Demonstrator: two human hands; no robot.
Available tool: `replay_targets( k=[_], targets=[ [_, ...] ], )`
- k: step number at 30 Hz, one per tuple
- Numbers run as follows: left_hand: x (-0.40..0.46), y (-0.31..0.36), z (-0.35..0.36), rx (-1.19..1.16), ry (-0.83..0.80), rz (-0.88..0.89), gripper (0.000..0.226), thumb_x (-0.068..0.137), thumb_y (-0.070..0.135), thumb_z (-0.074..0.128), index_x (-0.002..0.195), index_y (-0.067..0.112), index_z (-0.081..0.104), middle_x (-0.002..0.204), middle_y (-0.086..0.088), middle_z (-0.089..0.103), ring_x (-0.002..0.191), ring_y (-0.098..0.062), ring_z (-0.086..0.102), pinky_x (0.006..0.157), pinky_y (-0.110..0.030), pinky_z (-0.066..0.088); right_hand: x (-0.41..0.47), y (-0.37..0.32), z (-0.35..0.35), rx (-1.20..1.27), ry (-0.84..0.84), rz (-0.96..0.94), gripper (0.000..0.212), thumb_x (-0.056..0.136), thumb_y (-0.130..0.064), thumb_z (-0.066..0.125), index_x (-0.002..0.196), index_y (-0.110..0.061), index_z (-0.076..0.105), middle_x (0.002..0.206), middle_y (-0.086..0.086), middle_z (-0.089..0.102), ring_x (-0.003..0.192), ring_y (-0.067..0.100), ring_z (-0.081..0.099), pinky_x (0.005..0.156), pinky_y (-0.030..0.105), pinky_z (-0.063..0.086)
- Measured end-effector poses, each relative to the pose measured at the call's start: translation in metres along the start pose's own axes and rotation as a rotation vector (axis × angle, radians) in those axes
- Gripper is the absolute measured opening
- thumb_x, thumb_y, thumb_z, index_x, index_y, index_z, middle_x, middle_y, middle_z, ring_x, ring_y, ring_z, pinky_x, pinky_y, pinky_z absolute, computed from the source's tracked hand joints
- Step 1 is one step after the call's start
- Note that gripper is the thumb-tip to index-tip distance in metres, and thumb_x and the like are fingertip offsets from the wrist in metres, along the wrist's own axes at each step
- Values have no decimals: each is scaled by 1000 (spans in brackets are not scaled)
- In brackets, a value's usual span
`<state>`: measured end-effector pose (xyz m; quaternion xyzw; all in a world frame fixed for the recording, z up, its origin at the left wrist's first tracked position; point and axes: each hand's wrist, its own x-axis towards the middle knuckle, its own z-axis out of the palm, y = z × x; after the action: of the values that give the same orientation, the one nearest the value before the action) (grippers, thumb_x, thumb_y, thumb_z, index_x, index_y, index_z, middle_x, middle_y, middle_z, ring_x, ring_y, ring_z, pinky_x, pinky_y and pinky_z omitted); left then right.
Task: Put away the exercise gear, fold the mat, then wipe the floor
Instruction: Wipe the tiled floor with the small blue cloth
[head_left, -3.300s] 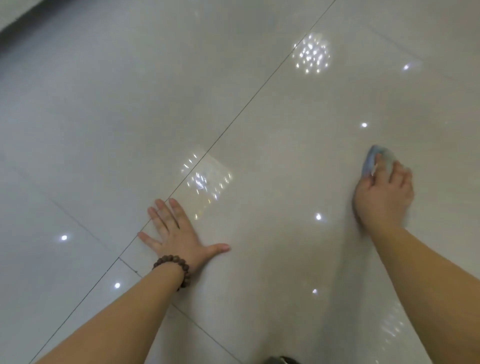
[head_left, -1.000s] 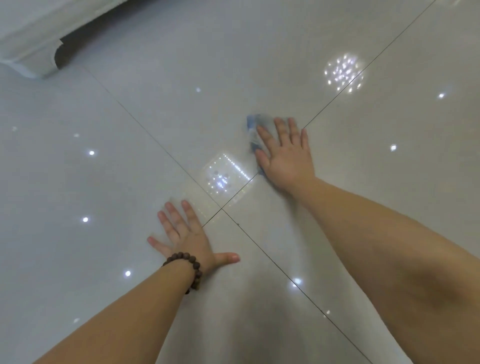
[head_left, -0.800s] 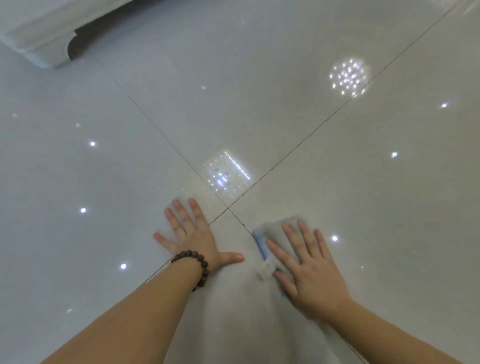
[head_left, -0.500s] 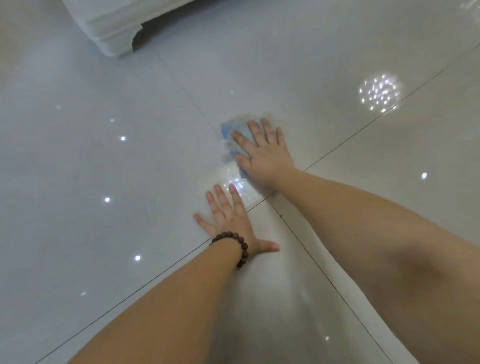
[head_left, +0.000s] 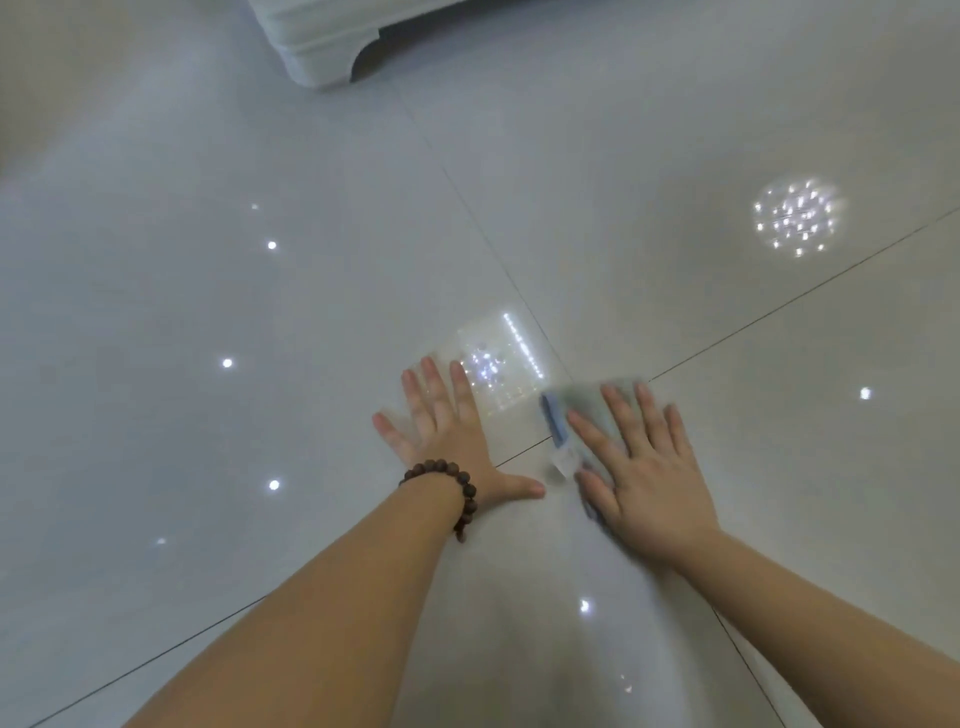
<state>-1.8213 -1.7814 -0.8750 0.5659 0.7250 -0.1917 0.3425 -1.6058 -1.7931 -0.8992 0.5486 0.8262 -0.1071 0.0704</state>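
Observation:
A pale cloth with a blue edge (head_left: 563, 421) lies flat on the glossy grey tiled floor (head_left: 260, 312), where several grout lines meet. My right hand (head_left: 641, 467) presses down on it with straight, spread fingers; most of the cloth is hidden under the palm. My left hand (head_left: 449, 441), with a dark bead bracelet at the wrist, rests flat on the floor just left of the cloth, fingers spread, thumb pointing towards the right hand. No exercise gear or mat is in view.
The white carved foot of a piece of furniture (head_left: 322, 52) stands at the top, left of centre. Ceiling lights reflect as bright spots across the tiles.
My right hand has slid the cloth back towards me, from beyond the left hand to beside it. The left hand stays planted. The view has shifted, bringing the furniture foot further in.

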Motion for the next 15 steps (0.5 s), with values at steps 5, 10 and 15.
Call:
replay_targets(
  k=[5,10,15],
  targets=[
    [2,1,1,7,-12,-28,161,43,91,62,122,15,-56,133,-13,-59,126,-35,-51,104,-73,-15,171,-48,-33,38,26,46,57,94,-56,14,149,-41,7,161,0,-1,146,26,-11,116,50,-8],
    [-1,3,-3,20,-28,-38,160,44,92,60,124,14,-54,131,-13,-60,128,-37,-48,104,-73,-13,225,-64,-45,81,-14,36,56,96,-54,17,149,-39,6,160,0,-4,145,27,-13,116,50,-8],
    [-2,3,-2,-7,-16,-19,160,43,93,59,129,15,-51,135,-14,-57,128,-36,-48,105,-73,-9,53,-26,-9,94,51,-105,56,96,-54,27,149,-37,22,160,4,11,147,27,-2,117,51,5]
  ],
)
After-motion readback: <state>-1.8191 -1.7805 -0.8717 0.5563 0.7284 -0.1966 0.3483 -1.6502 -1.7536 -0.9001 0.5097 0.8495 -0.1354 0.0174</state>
